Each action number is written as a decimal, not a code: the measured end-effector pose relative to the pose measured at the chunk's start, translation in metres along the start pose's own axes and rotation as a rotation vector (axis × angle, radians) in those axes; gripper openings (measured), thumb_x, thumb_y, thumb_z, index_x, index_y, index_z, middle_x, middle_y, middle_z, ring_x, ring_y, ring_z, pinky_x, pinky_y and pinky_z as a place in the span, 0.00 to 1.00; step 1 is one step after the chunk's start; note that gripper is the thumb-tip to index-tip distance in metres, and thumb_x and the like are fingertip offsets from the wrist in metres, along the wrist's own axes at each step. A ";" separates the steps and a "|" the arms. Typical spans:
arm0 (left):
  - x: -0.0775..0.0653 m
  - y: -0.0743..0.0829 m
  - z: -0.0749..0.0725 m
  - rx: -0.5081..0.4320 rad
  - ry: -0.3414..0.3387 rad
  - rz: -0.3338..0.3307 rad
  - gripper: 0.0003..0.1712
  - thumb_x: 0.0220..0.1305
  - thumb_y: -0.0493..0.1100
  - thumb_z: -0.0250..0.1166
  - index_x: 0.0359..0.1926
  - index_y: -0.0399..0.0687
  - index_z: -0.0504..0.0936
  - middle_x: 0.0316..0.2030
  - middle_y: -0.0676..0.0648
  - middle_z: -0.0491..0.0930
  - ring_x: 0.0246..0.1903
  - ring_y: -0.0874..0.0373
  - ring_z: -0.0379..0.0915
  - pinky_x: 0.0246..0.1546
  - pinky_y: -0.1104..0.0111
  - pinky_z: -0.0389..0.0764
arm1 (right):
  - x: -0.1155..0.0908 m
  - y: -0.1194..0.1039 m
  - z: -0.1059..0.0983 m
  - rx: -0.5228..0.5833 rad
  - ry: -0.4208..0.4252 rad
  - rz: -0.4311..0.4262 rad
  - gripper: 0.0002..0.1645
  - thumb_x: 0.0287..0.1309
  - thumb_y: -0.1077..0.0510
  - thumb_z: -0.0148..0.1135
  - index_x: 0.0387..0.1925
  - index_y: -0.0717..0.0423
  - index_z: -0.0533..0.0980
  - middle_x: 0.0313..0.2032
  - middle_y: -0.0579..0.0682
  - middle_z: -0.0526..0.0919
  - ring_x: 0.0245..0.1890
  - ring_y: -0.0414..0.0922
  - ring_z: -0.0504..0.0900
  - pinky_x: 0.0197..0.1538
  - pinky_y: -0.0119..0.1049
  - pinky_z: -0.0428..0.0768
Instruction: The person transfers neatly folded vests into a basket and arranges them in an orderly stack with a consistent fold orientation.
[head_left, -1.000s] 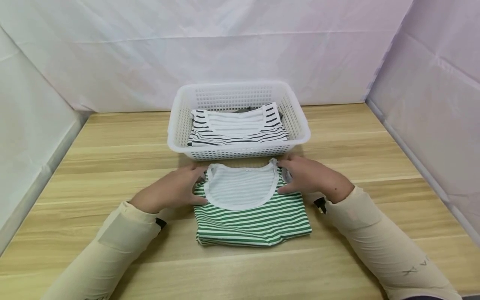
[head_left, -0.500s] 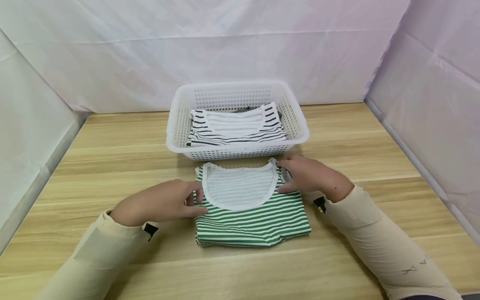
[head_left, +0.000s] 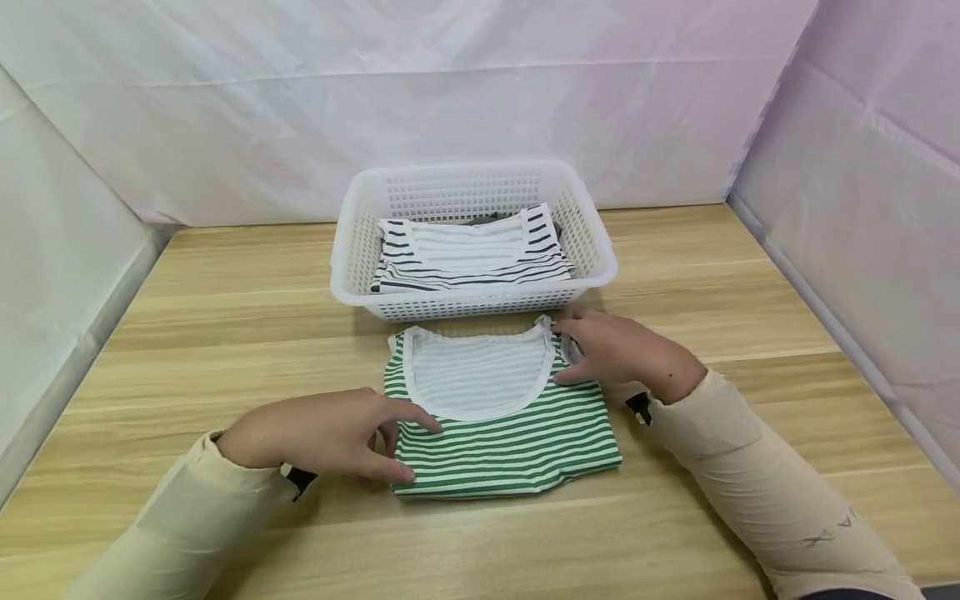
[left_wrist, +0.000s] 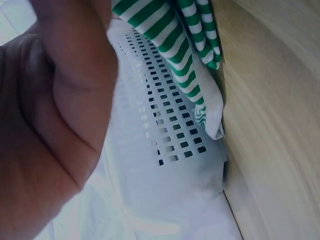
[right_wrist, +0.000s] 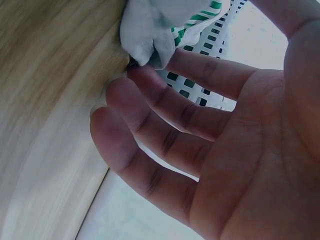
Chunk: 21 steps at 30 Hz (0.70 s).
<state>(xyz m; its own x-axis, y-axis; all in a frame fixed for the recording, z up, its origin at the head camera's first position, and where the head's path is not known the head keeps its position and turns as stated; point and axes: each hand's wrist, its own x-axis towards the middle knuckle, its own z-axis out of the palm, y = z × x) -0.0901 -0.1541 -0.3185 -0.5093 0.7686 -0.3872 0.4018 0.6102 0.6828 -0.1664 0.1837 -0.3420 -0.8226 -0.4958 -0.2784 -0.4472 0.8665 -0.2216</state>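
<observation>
A folded green-and-white striped shirt [head_left: 510,454] with a wide white-edged scoop neck lies on the wooden table. My left hand [head_left: 322,433] is at its lower left side, index finger reaching over the stripes and thumb at the front edge. The other left fingers are mostly hidden beneath the hand. At the upper right shoulder, my right hand [head_left: 626,350] touches the shirt, thumb and index finger spread apart. In the right wrist view, the loosely bent fingers [right_wrist: 165,135] hold nothing, and the index fingertip meets the white trim. The left wrist view shows the palm and the shirt's edge.
Just behind the shirt stands a white perforated plastic basket [head_left: 480,296]. It holds a folded black-and-white striped shirt [head_left: 465,262] with some dark cloth behind it. White fabric walls [head_left: 450,108] border the table [head_left: 225,308] at the back and both sides.
My left hand has left the shirt's upper left shoulder and moved down its side to the lower left corner. The right hand stays at the upper right shoulder.
</observation>
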 end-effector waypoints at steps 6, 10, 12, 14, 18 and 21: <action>0.000 -0.003 0.000 -0.004 -0.011 0.069 0.22 0.54 0.56 0.65 0.51 0.66 0.76 0.29 0.62 0.79 0.20 0.71 0.74 0.23 0.74 0.76 | 0.000 0.001 0.000 -0.001 -0.003 0.002 0.45 0.45 0.38 0.67 0.61 0.56 0.67 0.57 0.57 0.70 0.55 0.51 0.72 0.53 0.48 0.72; -0.002 -0.001 0.000 -0.001 0.008 0.068 0.23 0.52 0.53 0.68 0.51 0.66 0.76 0.34 0.63 0.79 0.22 0.71 0.75 0.26 0.74 0.77 | -0.001 0.000 -0.001 0.000 -0.004 0.005 0.45 0.45 0.38 0.67 0.61 0.56 0.67 0.58 0.57 0.70 0.56 0.52 0.71 0.54 0.49 0.72; -0.002 0.000 0.001 0.002 0.008 0.055 0.27 0.50 0.52 0.70 0.53 0.66 0.74 0.32 0.62 0.79 0.22 0.71 0.76 0.27 0.74 0.77 | -0.001 0.001 -0.001 0.003 -0.004 0.006 0.45 0.45 0.38 0.67 0.61 0.56 0.67 0.58 0.58 0.69 0.56 0.52 0.71 0.55 0.49 0.72; -0.002 0.002 0.002 0.002 -0.008 0.050 0.31 0.49 0.52 0.70 0.56 0.66 0.71 0.30 0.61 0.78 0.23 0.71 0.76 0.28 0.75 0.77 | -0.001 0.001 -0.001 0.006 -0.006 0.003 0.45 0.45 0.39 0.67 0.61 0.57 0.67 0.58 0.58 0.69 0.56 0.52 0.71 0.55 0.49 0.71; 0.001 0.004 0.006 0.046 -0.032 0.067 0.31 0.52 0.53 0.68 0.59 0.65 0.69 0.26 0.64 0.76 0.23 0.73 0.73 0.28 0.77 0.75 | -0.001 0.001 -0.001 0.007 -0.009 0.002 0.44 0.46 0.39 0.67 0.61 0.57 0.67 0.58 0.58 0.69 0.56 0.52 0.72 0.55 0.49 0.71; 0.002 0.004 0.007 0.091 -0.033 0.096 0.27 0.57 0.51 0.64 0.59 0.64 0.70 0.21 0.64 0.69 0.20 0.75 0.65 0.23 0.79 0.70 | -0.001 0.001 -0.001 0.001 -0.009 0.004 0.44 0.46 0.38 0.66 0.61 0.56 0.67 0.57 0.58 0.70 0.55 0.52 0.72 0.54 0.49 0.72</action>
<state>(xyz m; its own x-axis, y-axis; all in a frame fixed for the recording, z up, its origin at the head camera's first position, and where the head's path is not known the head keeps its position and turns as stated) -0.0842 -0.1484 -0.3209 -0.4401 0.8295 -0.3439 0.5160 0.5471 0.6591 -0.1664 0.1847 -0.3414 -0.8211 -0.4929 -0.2877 -0.4436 0.8684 -0.2217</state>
